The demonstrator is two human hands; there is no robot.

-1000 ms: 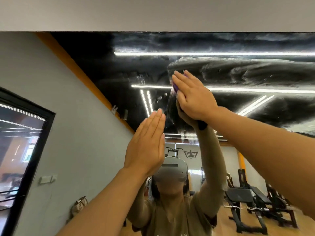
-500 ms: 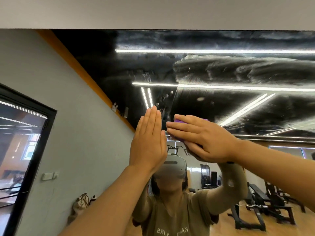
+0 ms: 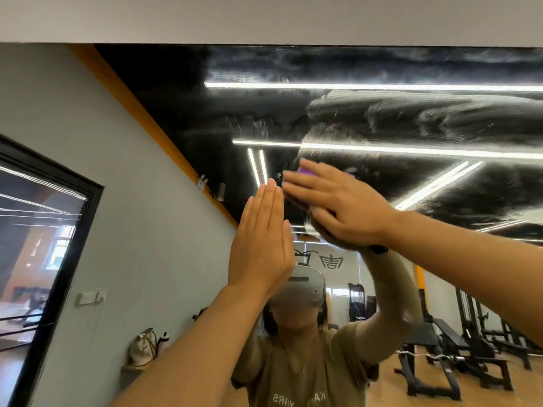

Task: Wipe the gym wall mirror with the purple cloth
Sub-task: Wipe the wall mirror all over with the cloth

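From the head camera, the right hand [image 3: 343, 207] lay flat, fingers straight, pressing the purple cloth [image 3: 305, 173] against the mirror [image 3: 411, 118]. The cloth showed only at its fingertips. The left hand [image 3: 261, 245] rested released and flat on the glass just beside.

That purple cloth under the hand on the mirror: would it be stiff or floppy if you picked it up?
Probably floppy: the purple cloth lies flat under the right hand, only its edges showing. Likely light, since straight fingers alone press it to the mirror. Streaks on the glass suggest it slides easily.
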